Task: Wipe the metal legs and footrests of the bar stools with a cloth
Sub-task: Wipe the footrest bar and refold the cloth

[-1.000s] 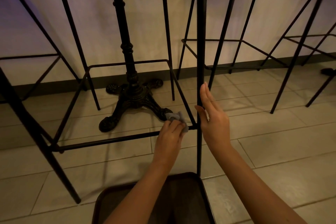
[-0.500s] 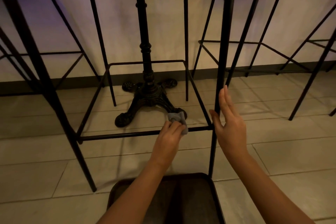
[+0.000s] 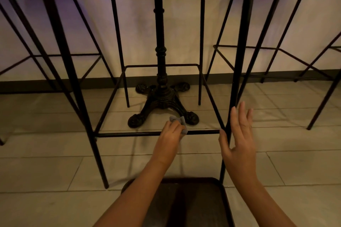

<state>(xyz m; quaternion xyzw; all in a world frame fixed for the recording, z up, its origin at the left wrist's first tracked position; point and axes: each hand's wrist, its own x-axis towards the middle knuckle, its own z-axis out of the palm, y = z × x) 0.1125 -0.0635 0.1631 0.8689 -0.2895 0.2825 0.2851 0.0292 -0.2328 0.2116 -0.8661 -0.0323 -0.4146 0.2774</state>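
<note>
Your left hand (image 3: 170, 135) grips a small grey cloth (image 3: 179, 122) and presses it on the near footrest bar (image 3: 129, 133) of the bar stool, right of the bar's middle and short of its right corner. Your right hand (image 3: 239, 140) is spread wide with straight fingers, its thumb and forefinger lying against the stool's near right leg (image 3: 239, 51) just where that bar joins it. Behind the footrest frame, an ornate black table base (image 3: 162, 101) stands on the tiled floor (image 3: 46, 171).

Both forearms are bare from the lower frame edge up to the wrists, with no sleeve showing. The left hand (image 3: 170, 137) and right hand (image 3: 239, 145) carry no glove, ring, watch or bracelet. Fingernails on the right hand are short and unpainted.
</note>
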